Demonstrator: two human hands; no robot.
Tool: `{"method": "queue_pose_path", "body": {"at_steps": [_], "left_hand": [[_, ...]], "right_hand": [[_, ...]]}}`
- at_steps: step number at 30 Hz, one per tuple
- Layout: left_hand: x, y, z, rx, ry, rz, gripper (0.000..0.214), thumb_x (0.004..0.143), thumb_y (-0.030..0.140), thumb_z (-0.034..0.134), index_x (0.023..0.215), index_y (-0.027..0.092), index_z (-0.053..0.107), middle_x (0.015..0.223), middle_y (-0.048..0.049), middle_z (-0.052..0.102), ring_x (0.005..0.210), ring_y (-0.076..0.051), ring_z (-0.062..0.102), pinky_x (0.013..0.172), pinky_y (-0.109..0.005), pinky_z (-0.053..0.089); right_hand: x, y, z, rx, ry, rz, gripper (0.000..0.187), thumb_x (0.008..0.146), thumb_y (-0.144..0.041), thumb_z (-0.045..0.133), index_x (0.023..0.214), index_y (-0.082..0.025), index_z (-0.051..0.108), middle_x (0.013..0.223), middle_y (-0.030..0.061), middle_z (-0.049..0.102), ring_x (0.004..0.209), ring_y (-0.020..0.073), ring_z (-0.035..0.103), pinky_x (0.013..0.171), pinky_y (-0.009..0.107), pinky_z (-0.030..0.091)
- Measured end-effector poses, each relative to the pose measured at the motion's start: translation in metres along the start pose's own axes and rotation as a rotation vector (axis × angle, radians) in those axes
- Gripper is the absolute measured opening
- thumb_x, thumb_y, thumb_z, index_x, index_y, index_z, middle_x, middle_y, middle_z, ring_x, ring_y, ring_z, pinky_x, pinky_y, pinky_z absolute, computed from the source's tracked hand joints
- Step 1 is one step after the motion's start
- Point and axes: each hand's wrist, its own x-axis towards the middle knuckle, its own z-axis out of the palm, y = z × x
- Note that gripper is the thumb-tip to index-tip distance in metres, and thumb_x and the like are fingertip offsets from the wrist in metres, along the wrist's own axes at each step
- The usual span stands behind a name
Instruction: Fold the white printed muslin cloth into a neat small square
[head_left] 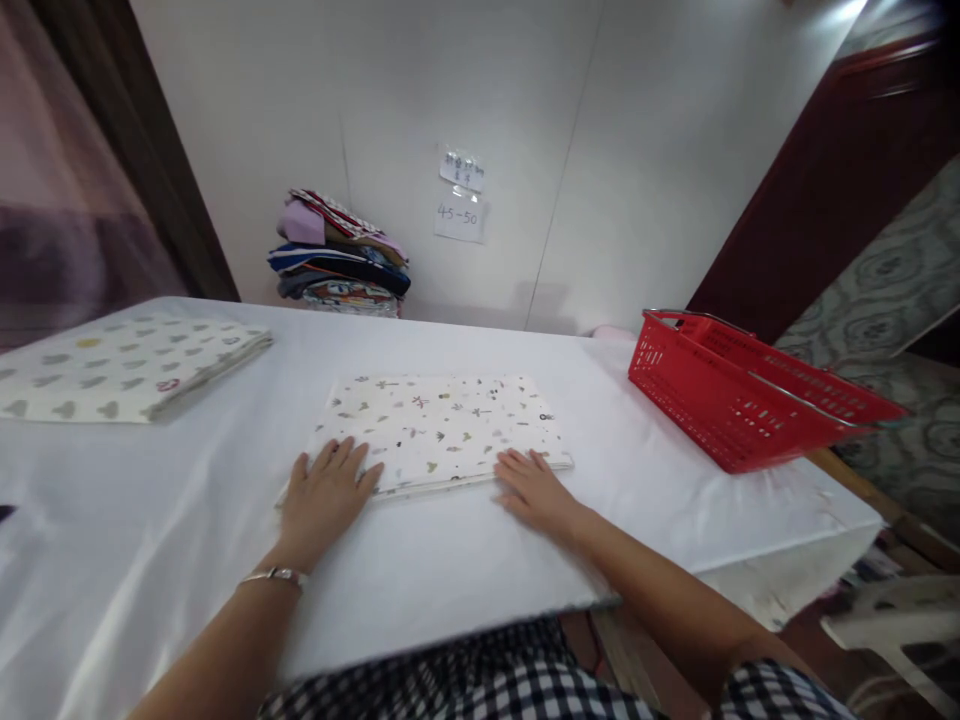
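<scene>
A folded white cloth with small printed figures (442, 425) lies flat on the white table (465, 540) in front of me. My left hand (324, 497) rests palm down on its near left corner, fingers stretched out and slightly spread. My right hand (534, 487) lies flat at its near right edge, fingers extended onto the cloth. Neither hand holds anything. A thin bracelet sits on my left wrist.
Another folded cloth with a heart print (124, 365) lies at the far left. A red plastic basket (742, 395) stands at the table's right edge. A stack of folded clothes (337, 255) sits against the back wall, under paper notes (460, 200).
</scene>
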Motion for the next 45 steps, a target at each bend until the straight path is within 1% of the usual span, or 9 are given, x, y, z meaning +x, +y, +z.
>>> {"method": "queue_pose_path", "body": {"at_steps": [3,5,8,10,13,25,31,37,45], "left_hand": [[0.001,0.000,-0.001,-0.043,-0.001,-0.010,0.044,0.085,0.042,0.039,0.122,0.021,0.053,0.137,-0.0120,0.046,0.132,-0.031,0.031,0.107,-0.055,0.016],[0.001,0.000,0.000,-0.038,-0.001,-0.015,0.045,0.086,0.043,0.037,0.122,0.021,0.052,0.137,-0.0114,0.046,0.132,-0.030,0.031,0.107,-0.055,0.016],[0.000,0.001,0.000,-0.011,-0.006,-0.021,0.046,0.086,0.044,0.034,0.123,0.022,0.051,0.138,-0.0099,0.045,0.132,-0.029,0.031,0.107,-0.054,0.017],[0.000,0.001,0.001,0.011,-0.012,-0.021,0.049,0.087,0.045,0.032,0.125,0.020,0.050,0.139,-0.0095,0.044,0.132,-0.029,0.030,0.108,-0.053,0.017],[0.000,0.001,0.000,0.035,-0.021,-0.024,0.050,0.087,0.045,0.031,0.126,0.019,0.049,0.139,-0.0090,0.044,0.132,-0.028,0.030,0.108,-0.052,0.017],[0.000,0.002,0.000,0.023,-0.018,-0.016,0.051,0.088,0.044,0.029,0.126,0.017,0.049,0.139,-0.0098,0.044,0.132,-0.029,0.029,0.107,-0.052,0.016],[-0.001,0.004,-0.002,0.022,-0.033,-0.035,0.051,0.087,0.046,0.028,0.125,0.019,0.050,0.139,-0.0089,0.044,0.132,-0.027,0.029,0.108,-0.051,0.015],[-0.001,0.002,0.002,0.017,-0.012,-0.029,0.049,0.087,0.045,0.030,0.124,0.020,0.051,0.138,-0.0088,0.045,0.132,-0.028,0.030,0.108,-0.051,0.016],[-0.001,0.001,0.005,0.004,0.005,-0.030,0.049,0.088,0.045,0.031,0.124,0.019,0.052,0.137,-0.0096,0.046,0.131,-0.029,0.032,0.108,-0.051,0.018]], "right_hand": [[-0.017,0.034,-0.009,0.058,0.227,0.214,0.036,0.088,-0.032,0.043,0.119,-0.020,0.057,0.132,0.0090,0.051,0.127,0.0220,0.039,0.105,0.044,0.028],[-0.027,0.058,-0.017,0.143,0.353,0.433,0.031,0.086,-0.031,0.043,0.106,-0.018,0.063,0.117,0.0087,0.061,0.112,0.0206,0.053,0.094,0.036,0.039],[-0.034,0.081,-0.026,0.321,0.281,0.730,0.025,0.083,-0.033,0.045,0.086,-0.018,0.065,0.083,0.0044,0.068,0.077,0.0161,0.062,0.069,0.026,0.046],[-0.034,0.087,-0.028,0.394,0.179,0.802,0.028,0.083,-0.038,0.046,0.074,-0.017,0.062,0.062,0.0014,0.063,0.057,0.0132,0.057,0.054,0.023,0.042],[-0.026,0.087,-0.028,0.417,0.134,0.818,0.031,0.081,-0.043,0.048,0.068,-0.017,0.057,0.051,-0.0012,0.056,0.045,0.0105,0.051,0.046,0.021,0.035],[-0.007,0.088,-0.042,0.416,0.051,0.805,0.020,0.067,-0.032,0.063,0.057,-0.017,0.054,0.040,-0.0057,0.044,0.042,0.0078,0.040,0.046,0.021,0.028],[-0.003,0.090,-0.044,0.451,0.139,0.830,0.016,0.068,-0.032,0.058,0.067,-0.016,0.057,0.045,-0.0068,0.043,0.045,0.0075,0.039,0.047,0.020,0.029],[-0.006,0.096,-0.030,0.403,0.063,0.875,0.022,0.069,-0.035,0.060,0.060,-0.017,0.054,0.043,-0.0054,0.044,0.042,0.0083,0.040,0.045,0.021,0.029],[-0.004,0.095,-0.036,0.226,-0.042,0.851,0.032,0.072,-0.041,0.058,0.051,-0.017,0.054,0.040,-0.0003,0.048,0.046,0.0131,0.048,0.051,0.024,0.032]]}}
